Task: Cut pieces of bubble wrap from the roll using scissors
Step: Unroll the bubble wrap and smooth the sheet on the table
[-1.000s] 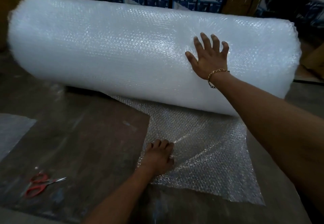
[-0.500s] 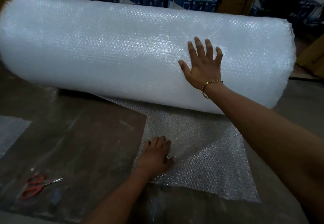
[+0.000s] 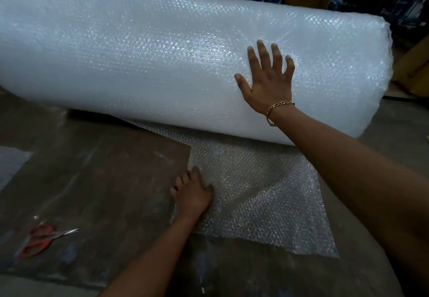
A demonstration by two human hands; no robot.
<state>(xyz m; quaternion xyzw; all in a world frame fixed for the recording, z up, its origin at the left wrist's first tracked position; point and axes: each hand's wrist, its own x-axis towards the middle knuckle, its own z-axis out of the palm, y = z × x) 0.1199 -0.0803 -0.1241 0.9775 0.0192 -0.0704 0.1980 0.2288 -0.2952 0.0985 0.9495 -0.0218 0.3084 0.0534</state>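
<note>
Ripples had eased from the loose sheet as my left hand, fingers bent, pinching or pressing I could not tell, held its edge and my flat, spread right hand stayed on the bubble wrap roll; scissors lay unused well left, cutting seemingly next.

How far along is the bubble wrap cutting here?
Done: a loose sheet is unrolled from the roll. In hand: the right hand lies flat on the roll, the left hand rests on the sheet's left edge. Left: the cutting itself; the red scissors lie untouched, far left.
</note>
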